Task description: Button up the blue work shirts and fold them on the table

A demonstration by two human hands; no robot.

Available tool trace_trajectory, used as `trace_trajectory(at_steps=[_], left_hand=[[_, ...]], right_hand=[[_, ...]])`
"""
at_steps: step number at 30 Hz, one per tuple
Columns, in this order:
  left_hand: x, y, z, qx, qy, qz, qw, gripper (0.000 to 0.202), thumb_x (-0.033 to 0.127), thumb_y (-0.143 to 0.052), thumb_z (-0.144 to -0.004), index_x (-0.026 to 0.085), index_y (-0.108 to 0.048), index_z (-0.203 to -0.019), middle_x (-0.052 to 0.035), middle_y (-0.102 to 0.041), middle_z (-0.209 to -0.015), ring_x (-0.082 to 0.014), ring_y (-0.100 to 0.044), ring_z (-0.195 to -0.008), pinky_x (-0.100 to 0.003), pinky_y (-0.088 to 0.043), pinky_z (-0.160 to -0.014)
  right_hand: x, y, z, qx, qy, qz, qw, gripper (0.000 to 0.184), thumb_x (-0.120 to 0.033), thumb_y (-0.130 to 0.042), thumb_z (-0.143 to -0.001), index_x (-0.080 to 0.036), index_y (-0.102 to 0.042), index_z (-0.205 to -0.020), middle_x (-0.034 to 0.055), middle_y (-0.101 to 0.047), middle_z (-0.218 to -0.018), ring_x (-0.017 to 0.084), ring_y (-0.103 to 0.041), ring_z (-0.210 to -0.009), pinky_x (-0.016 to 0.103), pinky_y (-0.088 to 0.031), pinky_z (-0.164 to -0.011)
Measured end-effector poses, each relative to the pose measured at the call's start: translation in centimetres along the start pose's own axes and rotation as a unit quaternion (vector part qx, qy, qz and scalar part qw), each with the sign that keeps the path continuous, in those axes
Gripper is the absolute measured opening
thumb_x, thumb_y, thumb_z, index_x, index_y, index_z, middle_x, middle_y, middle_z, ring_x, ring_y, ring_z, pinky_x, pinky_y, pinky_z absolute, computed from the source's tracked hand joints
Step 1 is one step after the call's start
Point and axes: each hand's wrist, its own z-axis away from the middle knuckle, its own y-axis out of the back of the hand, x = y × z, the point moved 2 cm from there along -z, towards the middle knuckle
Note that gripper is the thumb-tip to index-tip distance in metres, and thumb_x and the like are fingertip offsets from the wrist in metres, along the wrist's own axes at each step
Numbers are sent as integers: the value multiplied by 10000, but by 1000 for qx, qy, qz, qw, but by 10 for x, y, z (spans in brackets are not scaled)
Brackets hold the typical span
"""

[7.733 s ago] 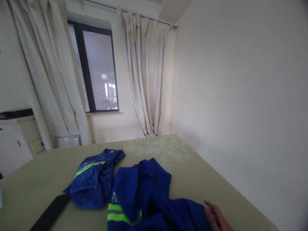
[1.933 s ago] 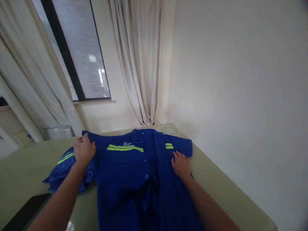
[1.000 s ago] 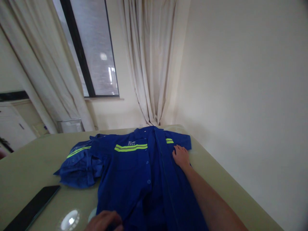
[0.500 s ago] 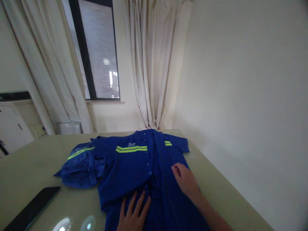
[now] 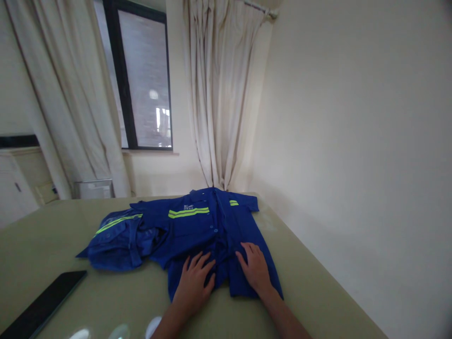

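Note:
A blue work shirt with yellow-green reflective stripes lies spread front-up on the olive table, collar towards the window. My left hand lies flat with fingers spread on the shirt's lower hem, left of the button placket. My right hand rests flat and open on the hem to the right of the placket. A second blue garment with a reflective stripe lies crumpled beside the shirt's left sleeve.
A dark phone lies on the table at the near left. A white wall runs along the table's right edge. Beyond the table are cream curtains, a dark-framed window and a white cabinet.
Both hands have slid down the shirt from the chest and shoulders to the lower hem. The view has pulled back, so the whole shirt shows.

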Motion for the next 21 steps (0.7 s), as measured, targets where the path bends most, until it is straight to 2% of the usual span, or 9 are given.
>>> trace_trajectory(at_steps=[2,4,7,8,10,13,16,18,21], left_hand=[[1,4,13,17,-30,24,999,417,350,-500,-959,323,-609,-1360,-49,-580,-1465,-290,-457,-1392,-569,-170,-1231],[2,10,27,14,-45,57,997,389,406,-584,-923,288,-624,-1291,-69,-601,-1399,-283,-512,-1309,-513,-269,-1200],[1,19,41,-52,-52,107,992,508,572,-771,-740,253,-652,-1117,-80,-611,-1291,-302,-549,-1188,-429,-422,-1062],[1,22,44,-78,-55,121,988,571,589,-821,-667,255,-651,-1098,-73,-609,-1269,-304,-550,-1168,-412,-438,-1033],[0,28,47,-108,-61,145,982,626,519,-883,-591,274,-648,-1117,-49,-603,-1250,-293,-547,-1157,-386,-443,-1010],[3,34,46,-91,-69,148,982,407,304,-807,-695,286,-673,-1079,-26,-621,-1193,-255,-563,-1125,-368,-421,-1014],[7,33,44,-52,-93,138,985,141,208,-649,-814,259,-696,-937,-33,-655,-1102,-227,-598,-1054,-361,-416,-998],[9,31,41,-20,-93,154,983,114,216,-566,-885,242,-674,-909,-46,-673,-1055,-222,-613,-1014,-343,-436,-945],[6,30,38,37,-45,206,977,198,301,-446,-983,231,-627,-945,-55,-691,-957,-217,-637,-923,-321,-457,-854]], right_hand=[[-2,8,10,49,-21,8,999,420,-417,-328,-1057,-205,-670,-1178,127,-700,-1180,275,-644,-1117,402,-457,-1015],[-1,12,31,47,-50,4,998,417,-449,-316,-1058,-212,-656,-1098,122,-712,-1082,275,-674,-1002,401,-490,-935],[5,8,69,7,-88,-12,996,364,-510,-444,-1000,-230,-629,-1141,112,-711,-1070,288,-689,-950,388,-524,-846],[7,7,80,4,-88,-18,996,358,-510,-489,-973,-242,-628,-1165,110,-706,-1088,295,-684,-973,392,-524,-861],[12,6,95,10,-75,-39,996,339,-490,-538,-938,-265,-646,-1168,103,-695,-1105,304,-662,-1027,404,-514,-917],[19,7,102,29,-82,-97,991,327,-453,-543,-925,-258,-672,-1154,100,-683,-1119,294,-650,-1067,401,-510,-959],[27,8,97,58,-125,-150,979,356,-418,-544,-892,-207,-678,-1147,117,-682,-1125,279,-676,-1017,385,-538,-924],[31,8,94,69,-134,-181,972,374,-401,-542,-868,-190,-684,-1142,119,-698,-1087,267,-695,-946,372,-562,-862],[31,10,94,86,-128,-218,964,401,-393,-551,-842,-188,-687,-1159,102,-725,-1002,249,-708,-866,359,-579,-803]])
